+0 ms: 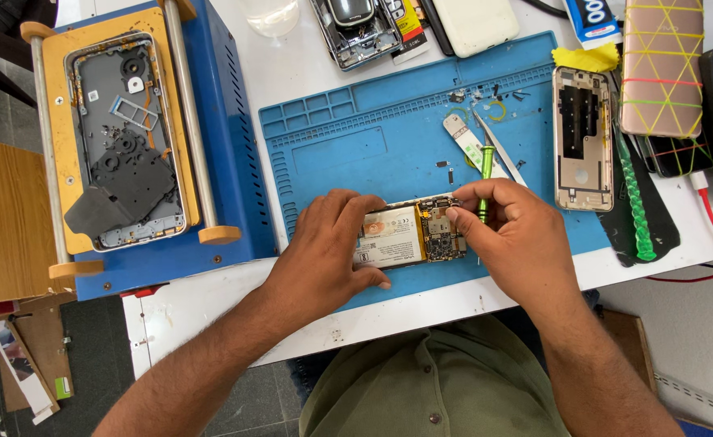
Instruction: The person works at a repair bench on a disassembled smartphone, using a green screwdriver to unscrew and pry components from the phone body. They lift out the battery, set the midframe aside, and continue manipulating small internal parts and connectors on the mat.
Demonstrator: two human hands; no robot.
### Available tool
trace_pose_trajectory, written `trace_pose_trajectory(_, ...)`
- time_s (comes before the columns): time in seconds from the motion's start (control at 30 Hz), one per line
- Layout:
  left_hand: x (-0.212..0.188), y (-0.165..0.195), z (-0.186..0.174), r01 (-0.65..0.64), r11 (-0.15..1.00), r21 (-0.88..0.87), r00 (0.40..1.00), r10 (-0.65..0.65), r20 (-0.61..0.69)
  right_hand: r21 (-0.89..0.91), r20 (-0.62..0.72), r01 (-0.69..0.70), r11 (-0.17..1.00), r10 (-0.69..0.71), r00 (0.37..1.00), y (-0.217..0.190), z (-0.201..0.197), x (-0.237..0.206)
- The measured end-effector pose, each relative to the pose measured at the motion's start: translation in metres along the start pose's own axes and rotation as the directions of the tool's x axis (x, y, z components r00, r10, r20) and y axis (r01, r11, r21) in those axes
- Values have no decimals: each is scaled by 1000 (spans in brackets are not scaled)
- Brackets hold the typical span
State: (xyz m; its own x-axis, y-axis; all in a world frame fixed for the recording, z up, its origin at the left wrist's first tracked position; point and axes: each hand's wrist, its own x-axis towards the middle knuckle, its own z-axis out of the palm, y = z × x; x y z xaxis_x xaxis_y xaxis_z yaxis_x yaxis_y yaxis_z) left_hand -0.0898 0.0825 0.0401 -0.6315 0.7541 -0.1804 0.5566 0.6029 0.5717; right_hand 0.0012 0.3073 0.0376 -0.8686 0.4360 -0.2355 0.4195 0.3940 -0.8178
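White worktable point(211, 307) over dark grey floor point(106, 356), evenly and brightly lit.

Tabletop running from the top edge down to a front edge crossing the lower middle, scuffed and smudged near the front left corner. Left of it, a wooden cabinet top point(4, 218) with warm brown grain, its near corner above scraps of cardboard point(37, 356) on the floor. Right of the tabletop's front edge, pale grey floor point(688, 324) and a strip of brown board point(628, 340). No harsh shadows; soft daylight-like brightness throughout.
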Motion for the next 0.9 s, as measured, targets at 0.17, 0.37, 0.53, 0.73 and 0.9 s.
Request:
trace_pose_trajectory(0.17,0,0,0,20,1000,-4,1000,-20,22,257,79,-32,966,12,997,6,-1,8)
trace_pose_trajectory(0.37,0,-1,1,-1,1000,-10,1000,0,-11,336,98,-86,938,56,994,13,-1,15)
trace_pose_trajectory(0.53,0,-1,0,-2,1000,-12,1000,2,-13,377,113,-94,922,54,992,16,-2,14)
trace_pose_trajectory(0.73,1,1,-2,42,999,-10,999,-42,34,382,69,-62,922,38,997,16,0,4)
trace_pose_trajectory(0.9,2,0,-1,36,999,7,998,-36,43,331,14,25,943,-31,999,8,1,-8)
